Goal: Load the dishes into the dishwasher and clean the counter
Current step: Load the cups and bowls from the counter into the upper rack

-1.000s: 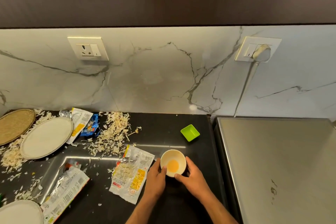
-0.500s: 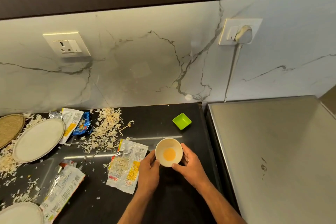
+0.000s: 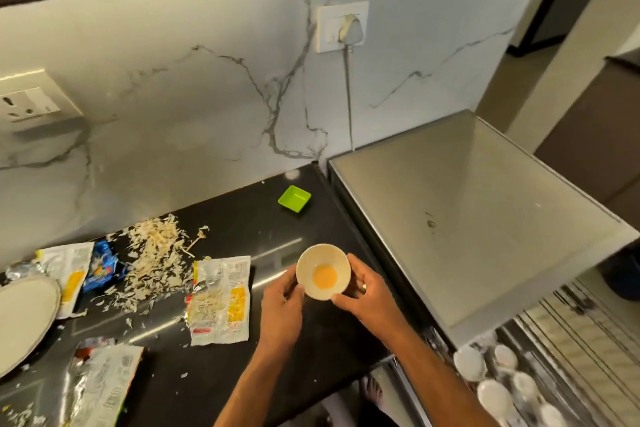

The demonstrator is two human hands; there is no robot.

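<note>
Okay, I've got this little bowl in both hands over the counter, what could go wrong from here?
1. The small bowl has orange residue at its bottom; tipping it on the way to the rack at lower right might spill it.
2. The left hand and right hand grip only its rim and sides, so it could slip onto the black counter.
3. The rack already holds white dishes; the bowl may knock them.

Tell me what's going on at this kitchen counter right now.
A person holds a small white bowl with orange residue between the left hand and right hand, above the black counter. Torn wrappers, shredded scraps, a white plate and a green dish still sit on it. At lower right, an open rack holds white dishes.
</note>
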